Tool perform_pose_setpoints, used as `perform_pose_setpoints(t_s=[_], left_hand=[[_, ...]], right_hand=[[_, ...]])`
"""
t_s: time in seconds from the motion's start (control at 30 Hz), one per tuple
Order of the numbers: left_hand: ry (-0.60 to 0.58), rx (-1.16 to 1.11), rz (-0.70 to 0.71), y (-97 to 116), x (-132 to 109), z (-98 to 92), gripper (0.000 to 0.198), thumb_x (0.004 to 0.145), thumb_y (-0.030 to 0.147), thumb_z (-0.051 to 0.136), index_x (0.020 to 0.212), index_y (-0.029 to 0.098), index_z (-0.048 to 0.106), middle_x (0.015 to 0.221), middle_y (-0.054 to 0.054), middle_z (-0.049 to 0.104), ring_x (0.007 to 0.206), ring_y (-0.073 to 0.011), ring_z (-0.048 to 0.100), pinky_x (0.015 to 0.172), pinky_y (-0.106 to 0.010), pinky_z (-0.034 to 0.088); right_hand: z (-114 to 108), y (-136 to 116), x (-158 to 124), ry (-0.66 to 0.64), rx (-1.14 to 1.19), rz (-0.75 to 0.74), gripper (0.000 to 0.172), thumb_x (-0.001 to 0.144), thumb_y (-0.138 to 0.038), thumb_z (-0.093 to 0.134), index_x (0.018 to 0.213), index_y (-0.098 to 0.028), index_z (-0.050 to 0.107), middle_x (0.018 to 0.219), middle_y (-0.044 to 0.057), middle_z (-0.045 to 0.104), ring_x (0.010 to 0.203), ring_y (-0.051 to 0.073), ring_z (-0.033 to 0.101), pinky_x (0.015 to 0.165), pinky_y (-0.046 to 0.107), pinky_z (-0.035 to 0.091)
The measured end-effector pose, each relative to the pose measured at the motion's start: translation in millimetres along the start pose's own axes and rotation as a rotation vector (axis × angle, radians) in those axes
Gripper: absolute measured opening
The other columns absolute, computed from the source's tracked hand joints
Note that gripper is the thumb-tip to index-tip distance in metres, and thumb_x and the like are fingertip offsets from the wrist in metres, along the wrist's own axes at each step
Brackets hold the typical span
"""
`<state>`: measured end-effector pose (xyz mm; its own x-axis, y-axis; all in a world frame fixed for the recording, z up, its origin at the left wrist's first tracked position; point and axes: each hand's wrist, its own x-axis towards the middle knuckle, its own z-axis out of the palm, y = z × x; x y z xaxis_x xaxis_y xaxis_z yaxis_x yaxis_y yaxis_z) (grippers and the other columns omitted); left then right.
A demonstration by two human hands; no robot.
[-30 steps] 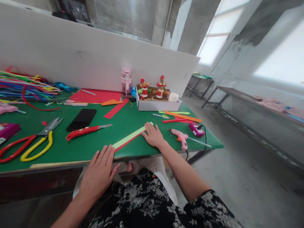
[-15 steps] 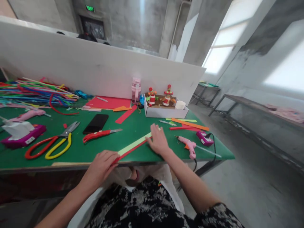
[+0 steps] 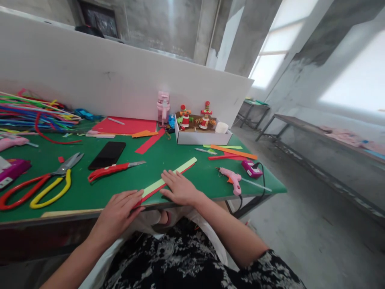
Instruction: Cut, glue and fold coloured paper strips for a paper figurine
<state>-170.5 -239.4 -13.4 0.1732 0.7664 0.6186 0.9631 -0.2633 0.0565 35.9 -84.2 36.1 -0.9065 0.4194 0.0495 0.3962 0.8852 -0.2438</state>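
Observation:
A light green paper strip [image 3: 189, 163] lies along a red paper strip [image 3: 154, 193], slanting up to the right from the table's front edge. My left hand [image 3: 118, 210] holds their near end, fingers on top and thumb below. Over the middle of the strips, my right hand [image 3: 179, 188] rests flat with its fingers stretched out, and the far end shows beyond it. To the left are a red-handled utility knife [image 3: 110, 171], a black phone [image 3: 107, 155] and scissors [image 3: 61, 170] with one red and one yellow handle. A pink glue gun [image 3: 232, 178] lies to the right.
A white box [image 3: 203, 138] with small figures stands at the back, beside a pink bottle [image 3: 163, 107]. Red paper [image 3: 120, 126] and a heap of pipe cleaners [image 3: 36, 112] lie back left. Orange strips [image 3: 234, 152] lie right, near a purple power socket [image 3: 252, 168]. A white board [image 3: 126, 80] stands behind.
My right hand has slid down along the strips toward my left hand, leaving their far end uncovered. My left hand stays at the near end. The view has shifted to the right.

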Motion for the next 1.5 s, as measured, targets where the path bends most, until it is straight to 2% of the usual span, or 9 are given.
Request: perform_pose_setpoints(t_s=[0.37,0.7,0.8,0.9,1.0,1.07,1.2,1.37,1.5], left_hand=[[-0.008,-0.030,-0.090,2.8,-1.1,2.3,0.034,0.097,0.041,0.047,0.115,0.022,0.070,0.115,-0.009,0.076,0.107,-0.0253,0.069,0.087,-0.038,0.053],[0.070,-0.139,-0.075,5.8,-3.4,-17.5,0.027,0.098,0.025,0.046,0.101,0.024,0.073,0.095,-0.004,0.080,0.092,-0.0196,0.071,0.080,-0.032,0.053],[0.073,-0.255,-0.130,-5.7,31.5,-47.4,0.027,0.096,0.033,0.048,0.088,0.025,0.073,0.086,-0.003,0.078,0.084,-0.0183,0.071,0.074,-0.028,0.055],[0.064,-0.374,-0.247,-22.8,96.0,-82.7,0.022,0.090,0.037,0.055,0.083,0.024,0.071,0.081,0.000,0.076,0.074,-0.0164,0.070,0.068,-0.025,0.055],[0.133,-0.515,-0.353,-39.0,164.0,-107.1,0.019,0.081,0.038,0.065,0.081,0.020,0.069,0.066,0.002,0.068,0.056,-0.0116,0.059,0.051,-0.022,0.047],[0.176,-0.656,-0.369,-48.1,198.4,-110.5,0.020,0.076,0.037,0.068,0.080,0.018,0.068,0.068,0.001,0.068,0.060,-0.0113,0.061,0.057,-0.022,0.050],[0.114,-0.908,-0.381,-61.7,236.0,-86.0,0.027,0.069,0.038,0.078,0.080,0.016,0.068,0.069,0.001,0.068,0.062,-0.0113,0.062,0.059,-0.023,0.051],[0.213,-1.607,-0.411,-65.8,245.6,-32.8,0.053,0.074,0.062,0.072,0.104,0.019,0.068,0.087,-0.004,0.076,0.069,-0.0140,0.067,0.066,-0.026,0.055],[-0.048,-1.776,-0.534,-62.3,229.8,2.7,0.073,0.077,0.082,0.047,0.097,0.016,0.070,0.092,-0.013,0.078,0.077,-0.0212,0.071,0.065,-0.030,0.057]], right_hand=[[-19.3,71.7,6.0,-0.020,-0.077,0.369,0.064,0.103,-0.046,0.025,0.154,-0.006,0.032,0.161,0.014,0.027,0.151,0.025,0.024,0.124,0.044,0.018],[-26.2,54.8,14.9,0.297,-0.112,0.504,0.066,0.103,-0.052,0.026,0.148,-0.008,0.043,0.155,0.018,0.041,0.151,0.034,0.024,0.121,0.059,0.008],[-54.3,34.5,37.1,0.267,0.121,0.364,0.056,0.105,-0.047,0.026,0.140,-0.016,0.056,0.148,0.012,0.052,0.150,0.031,0.027,0.121,0.059,0.005],[-94.9,16.9,62.6,0.005,0.554,0.052,0.056,0.105,-0.049,0.022,0.132,-0.021,0.063,0.134,0.006,0.066,0.133,0.025,0.054,0.116,0.048,0.032],[-122.0,7.6,78.0,-0.218,0.779,-0.185,0.051,0.092,-0.056,0.057,0.128,-0.020,0.065,0.119,0.006,0.073,0.111,0.023,0.067,0.099,0.035,0.050],[-123.3,6.0,82.5,-0.207,0.891,-0.156,0.052,0.083,-0.050,0.073,0.123,-0.018,0.066,0.108,0.006,0.075,0.096,0.019,0.071,0.087,0.029,0.054],[-102.8,9.3,87.9,-0.047,1.254,0.022,0.034,0.089,-0.047,0.066,0.100,-0.014,0.066,0.080,0.003,0.074,0.060,0.010,0.067,0.061,0.022,0.054],[-80.9,11.2,96.2,0.089,1.723,-0.023,0.030,0.094,-0.045,0.061,0.087,-0.016,0.062,0.063,-0.003,0.067,0.045,0.007,0.059,0.049,0.017,0.052],[-52.3,15.4,107.9,0.009,1.825,-0.026,0.032,0.098,-0.044,0.055,0.087,-0.015,0.060,0.065,0.000,0.069,0.048,0.010,0.063,0.050,0.021,0.055]])
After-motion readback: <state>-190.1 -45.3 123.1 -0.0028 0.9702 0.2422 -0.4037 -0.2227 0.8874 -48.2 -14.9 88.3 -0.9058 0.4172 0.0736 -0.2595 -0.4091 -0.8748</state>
